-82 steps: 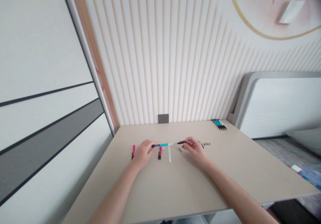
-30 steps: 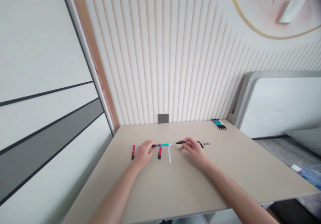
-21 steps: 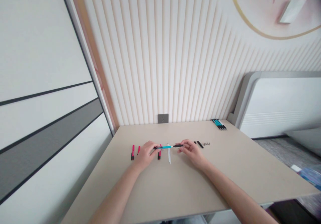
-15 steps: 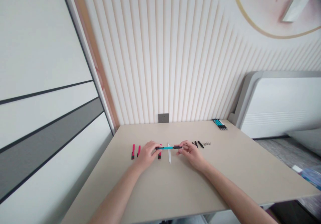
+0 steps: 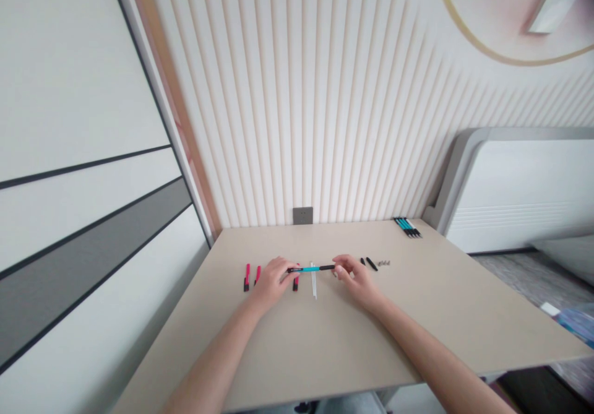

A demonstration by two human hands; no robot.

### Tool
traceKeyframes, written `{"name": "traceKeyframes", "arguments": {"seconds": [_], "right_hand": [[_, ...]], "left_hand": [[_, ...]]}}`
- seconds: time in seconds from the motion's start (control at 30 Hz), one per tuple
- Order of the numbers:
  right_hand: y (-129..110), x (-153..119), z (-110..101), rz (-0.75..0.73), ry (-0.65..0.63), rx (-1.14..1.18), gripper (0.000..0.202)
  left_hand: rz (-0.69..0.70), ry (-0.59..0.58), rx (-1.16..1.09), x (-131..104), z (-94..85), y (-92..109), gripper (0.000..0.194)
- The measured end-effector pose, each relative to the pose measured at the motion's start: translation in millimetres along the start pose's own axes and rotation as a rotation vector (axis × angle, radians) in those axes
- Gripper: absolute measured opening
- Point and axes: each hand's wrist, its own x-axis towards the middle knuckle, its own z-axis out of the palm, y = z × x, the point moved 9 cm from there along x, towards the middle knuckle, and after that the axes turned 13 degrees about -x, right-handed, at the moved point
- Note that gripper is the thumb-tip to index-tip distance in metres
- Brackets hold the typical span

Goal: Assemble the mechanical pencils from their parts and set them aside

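Observation:
A blue pen (image 5: pixel 310 269) with black ends is held level above the desk between both hands. My left hand (image 5: pixel 275 279) is closed on its left black end. The fingers of my right hand (image 5: pixel 353 276) pinch the black tip at the other end. Below the pen lie thin white refills (image 5: pixel 314 285). Pink-and-black pen parts (image 5: pixel 247 276) lie around my left hand, one of them partly under it. Beside my right hand are black grip pieces (image 5: pixel 372 263) and small springs (image 5: pixel 384 263).
Several blue, black and white pens (image 5: pixel 408 227) lie side by side at the back right of the desk (image 5: pixel 278 352). A dark socket (image 5: pixel 303 216) is on the ribbed wall behind. A grey-white headboard (image 5: pixel 520 185) stands to the right.
The fingers of my right hand have shifted on the pen's tip, and the hand now covers one of the black pieces. The pen stays level, and the view has moved slightly.

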Motion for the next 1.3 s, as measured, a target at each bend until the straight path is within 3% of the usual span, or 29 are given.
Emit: {"name": "traceKeyframes", "arguments": {"seconds": [0.3,0.5,0.63,0.83,1.07,1.2,1.3], "right_hand": [[7,0,3,0.018,-0.016,-0.117,0.024],[1,-1,9,-0.017,-0.083,-0.166,0.048],[-1,-1,3,-0.042,-0.020,-0.130,0.030],[-5,-1,1,-0.104,0.017,-0.184,0.022],[-8,-3,10,-0.110,-0.081,-0.279,0.055],[-4,-3,5,-0.094,-0.030,-0.204,0.030],[-10,-3,-1,-0.152,0.013,-0.178,0.029]], "left_hand": [[0.050,0.011,0.012,-1,-0.2,5,0.011],[0.080,-0.012,0.031,-1,2.5,8,0.012],[0.056,0.001,0.022,0,0.4,5,0.012],[0.084,-0.031,0.035,-2,4.3,5,0.013],[0.117,-0.062,0.065,0,7.5,11,0.013],[0.119,-0.036,0.068,0,3.9,11,0.011],[0.103,-0.018,0.069,-1,2.3,8,0.010]]}}
